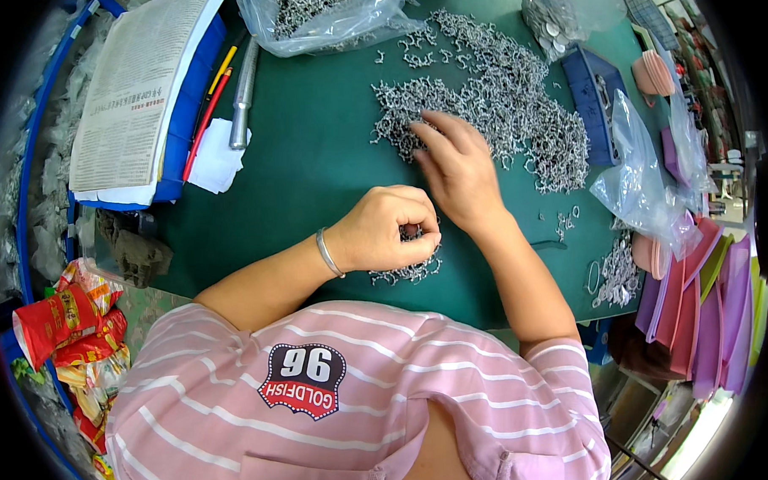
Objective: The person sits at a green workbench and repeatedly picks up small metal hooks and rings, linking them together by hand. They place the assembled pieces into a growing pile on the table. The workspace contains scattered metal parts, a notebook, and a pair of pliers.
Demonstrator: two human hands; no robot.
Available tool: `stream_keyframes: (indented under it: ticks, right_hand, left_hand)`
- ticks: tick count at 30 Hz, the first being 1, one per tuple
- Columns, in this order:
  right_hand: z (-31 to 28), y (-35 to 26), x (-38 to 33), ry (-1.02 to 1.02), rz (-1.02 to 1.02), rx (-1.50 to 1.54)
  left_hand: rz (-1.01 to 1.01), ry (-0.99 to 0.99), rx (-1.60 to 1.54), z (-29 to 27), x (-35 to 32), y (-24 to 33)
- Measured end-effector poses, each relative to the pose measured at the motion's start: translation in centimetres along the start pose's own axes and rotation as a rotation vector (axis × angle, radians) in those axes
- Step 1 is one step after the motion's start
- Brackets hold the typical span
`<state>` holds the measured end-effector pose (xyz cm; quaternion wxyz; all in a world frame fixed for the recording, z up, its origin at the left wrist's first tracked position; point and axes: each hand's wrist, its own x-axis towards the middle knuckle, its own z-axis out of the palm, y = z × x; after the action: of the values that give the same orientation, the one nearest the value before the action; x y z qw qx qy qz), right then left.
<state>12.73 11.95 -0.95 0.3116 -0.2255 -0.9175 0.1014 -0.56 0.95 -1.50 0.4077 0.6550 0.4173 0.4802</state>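
Note:
A broad heap of small silver metal hook-like pieces spreads over the green tabletop. At the heap's near left edge is my right hand, its fingers apart and fingertips over the pieces; nothing shows between them. My left hand, with a silver bangle at the wrist, is curled, thumb and forefinger meeting. Silver pieces show through that curl, but whether they lie in the hand or below it I cannot tell. Just under this hand, near the table's front edge, sits a smaller pile of silver pieces.
A clear plastic bag of silver pieces stands at the far edge. To the right are a blue bin, a plastic bag and another small pile. A newspaper, pens and a metal rod lie left.

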Motion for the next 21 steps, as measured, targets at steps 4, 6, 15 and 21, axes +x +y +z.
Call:
stream_keyframes:
  ticks: [4,6,15,21]
  right_hand:
    - [3.1,0.2,2.4,-0.147,-0.126,-0.185]
    - [3.1,1.0,2.9,-0.157,-0.143,-0.141]
    - [-0.4,7.6,4.0,0.101,0.119,-0.214]
    - [-0.8,4.6,3.3,-0.018,-0.14,-0.247]
  left_hand:
    - [-0.027,0.04,-0.049,0.0,0.1,0.1]
    - [-0.036,0.053,-0.035,0.1,0.0,-0.1]
    - [-0.076,0.091,-0.094,0.3,-0.1,-0.1]
    - [-0.066,0.072,-0.084,0.3,-0.1,-0.4]
